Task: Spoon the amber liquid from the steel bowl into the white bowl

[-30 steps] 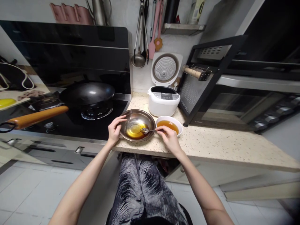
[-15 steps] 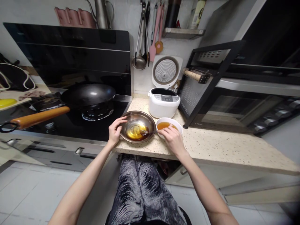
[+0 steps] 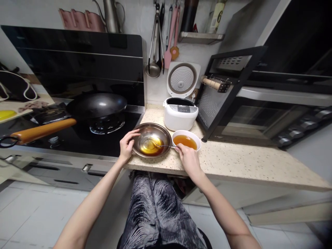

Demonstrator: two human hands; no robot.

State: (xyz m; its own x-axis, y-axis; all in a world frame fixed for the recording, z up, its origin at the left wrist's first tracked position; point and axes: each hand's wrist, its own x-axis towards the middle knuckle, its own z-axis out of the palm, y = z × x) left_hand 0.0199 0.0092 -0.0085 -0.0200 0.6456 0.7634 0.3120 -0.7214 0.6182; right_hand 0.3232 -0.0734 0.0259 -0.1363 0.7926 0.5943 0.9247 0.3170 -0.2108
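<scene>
My left hand [image 3: 127, 145] grips the left rim of a wide stainless steel bowl [image 3: 166, 133], fingers over the edge. Amber, oily liquid [image 3: 149, 147] pools at the bottom of that bowl. In my right hand [image 3: 189, 157] is the handle of a metal spoon [image 3: 168, 146], pinched between thumb and fingers. The spoon reaches leftward across the steel bowl's right rim, and its head sits in the liquid, hard to make out. Just right of it stands a white bowl [image 3: 199, 142] with orange-brown liquid [image 3: 185, 140], its front partly behind my right hand.
Behind the bowls is a white rice cooker [image 3: 180, 117] with its lid raised. A black wok [image 3: 98, 105] with a wooden handle [image 3: 46, 130] rests on the stove at left. A black rack [image 3: 211, 103] and an oven [image 3: 251, 121] stand at right. Utensils [image 3: 155, 45] hang on the wall.
My right hand has shifted slightly left and down, off the white bowl's middle, so more of its liquid shows. The spoon head has moved left within the steel bowl. My left hand keeps its hold.
</scene>
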